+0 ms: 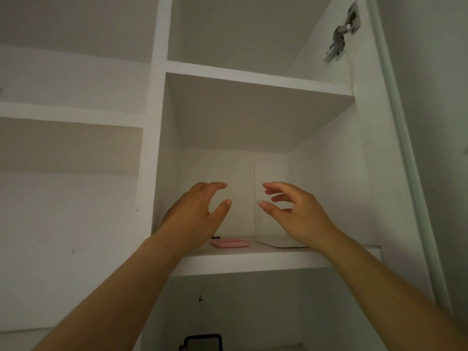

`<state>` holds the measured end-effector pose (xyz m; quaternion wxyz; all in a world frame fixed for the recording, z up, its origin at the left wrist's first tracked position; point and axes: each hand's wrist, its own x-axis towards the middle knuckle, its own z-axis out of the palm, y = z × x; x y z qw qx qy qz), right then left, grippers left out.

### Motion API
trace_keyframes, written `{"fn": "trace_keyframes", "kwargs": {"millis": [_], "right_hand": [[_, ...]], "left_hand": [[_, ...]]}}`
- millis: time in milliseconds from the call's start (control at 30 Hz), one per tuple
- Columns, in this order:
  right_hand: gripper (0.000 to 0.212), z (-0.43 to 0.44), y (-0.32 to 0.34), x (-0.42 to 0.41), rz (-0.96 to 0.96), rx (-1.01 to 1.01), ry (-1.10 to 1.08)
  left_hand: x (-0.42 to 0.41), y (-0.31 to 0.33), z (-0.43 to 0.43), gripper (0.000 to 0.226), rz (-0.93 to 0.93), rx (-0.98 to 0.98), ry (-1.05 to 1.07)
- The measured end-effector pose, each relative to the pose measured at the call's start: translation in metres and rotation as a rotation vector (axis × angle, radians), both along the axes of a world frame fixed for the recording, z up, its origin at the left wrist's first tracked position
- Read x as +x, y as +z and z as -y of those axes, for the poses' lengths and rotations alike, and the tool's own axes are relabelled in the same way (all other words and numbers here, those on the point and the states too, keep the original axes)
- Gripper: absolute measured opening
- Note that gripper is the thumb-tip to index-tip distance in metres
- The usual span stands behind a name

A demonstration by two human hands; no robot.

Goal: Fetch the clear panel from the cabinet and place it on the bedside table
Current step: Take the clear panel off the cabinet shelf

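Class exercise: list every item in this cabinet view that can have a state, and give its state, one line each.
Left hand: open, curled, holding nothing.
Right hand: open, curled, holding nothing.
Clear panel: upright against the back wall, not yet gripped.
Pink calculator: lying flat on the shelf.
White flat sheet: lying flat on the shelf.
Cabinet door: open, hinge exposed.

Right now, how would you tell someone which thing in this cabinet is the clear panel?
Find the white cabinet's open shelf that both hands reach into. The clear panel stands upright against the back wall, right of centre. Unlike the pink keypad-like item and flat white board lying down, it's see-through.
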<state>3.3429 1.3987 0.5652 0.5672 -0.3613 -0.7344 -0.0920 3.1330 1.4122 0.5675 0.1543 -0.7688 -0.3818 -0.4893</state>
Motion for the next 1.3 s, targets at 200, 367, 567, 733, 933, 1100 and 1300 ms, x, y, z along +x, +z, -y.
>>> {"fn": "trace_keyframes", "kwargs": {"millis": [200, 367, 567, 733, 933, 1100, 1300], "right_hand": [[0.041, -0.007, 0.025, 0.014, -0.067, 0.034, -0.060], [0.042, -0.020, 0.036, 0.009, -0.077, 0.066, -0.074], [0.044, -0.038, 0.052, 0.007, -0.123, 0.111, -0.076], [0.046, -0.051, 0.067, 0.007, -0.123, 0.117, -0.079], [0.046, -0.058, 0.070, 0.028, -0.068, 0.177, -0.178], [0.044, -0.064, 0.073, 0.053, -0.023, 0.260, -0.306], [0.046, -0.080, 0.078, 0.068, -0.079, 0.268, -0.308]], "left_hand": [[0.005, 0.016, 0.002, 0.046, -0.025, -0.012, 0.023], [0.010, 0.035, -0.004, 0.046, -0.010, 0.035, 0.009], [0.013, 0.028, -0.018, 0.045, 0.052, 0.020, 0.019], [0.015, 0.024, -0.027, 0.044, 0.064, 0.005, 0.036], [0.019, 0.023, -0.029, 0.045, -0.002, 0.008, 0.019], [0.037, 0.046, -0.037, 0.048, -0.052, -0.015, 0.019], [0.060, 0.060, -0.068, 0.051, 0.116, -0.063, -0.113]]}}
